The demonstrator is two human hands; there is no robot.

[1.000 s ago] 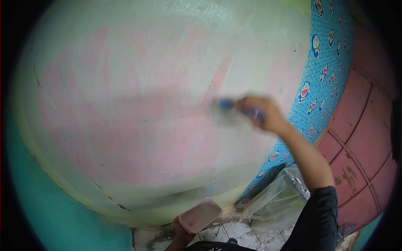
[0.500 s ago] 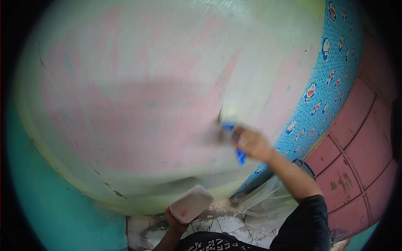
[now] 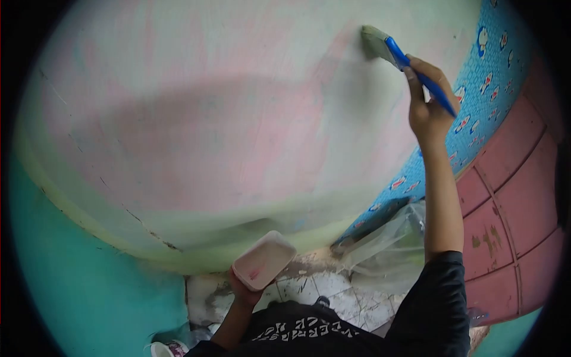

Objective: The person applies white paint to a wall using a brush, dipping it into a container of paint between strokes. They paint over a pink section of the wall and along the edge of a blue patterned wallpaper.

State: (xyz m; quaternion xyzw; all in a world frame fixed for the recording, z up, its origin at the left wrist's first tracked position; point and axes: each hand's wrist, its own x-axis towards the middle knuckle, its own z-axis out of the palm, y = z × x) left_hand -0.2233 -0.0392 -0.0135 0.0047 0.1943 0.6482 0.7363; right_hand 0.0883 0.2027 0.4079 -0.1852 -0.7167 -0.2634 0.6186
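Note:
My right hand [image 3: 433,98] grips a paintbrush by its blue handle [image 3: 434,89], fingers wrapped round it. The pale bristles [image 3: 376,41] are right at the wall [image 3: 238,137], high on its right side. That wall is streaked pink and whitish green. Low in front of my body, my left hand [image 3: 245,290] holds a rectangular plastic container [image 3: 264,262] from beneath and the side. The container is tilted, its inside whitish with a pink smear at the bottom.
Blue cartoon-patterned wallpaper [image 3: 485,89] borders the painted wall on the right, beside a pink panelled surface [image 3: 505,208]. Clear plastic sheeting [image 3: 386,244] stands at the lower right. A teal wall [image 3: 101,268] is on the left. White tiles [image 3: 297,290] cover the floor; a white cup [image 3: 160,349] sits lower left.
My right hand has carried the brush up and to the right along the wall. The left hand still holds the container in nearly the same place. The view has shifted slightly.

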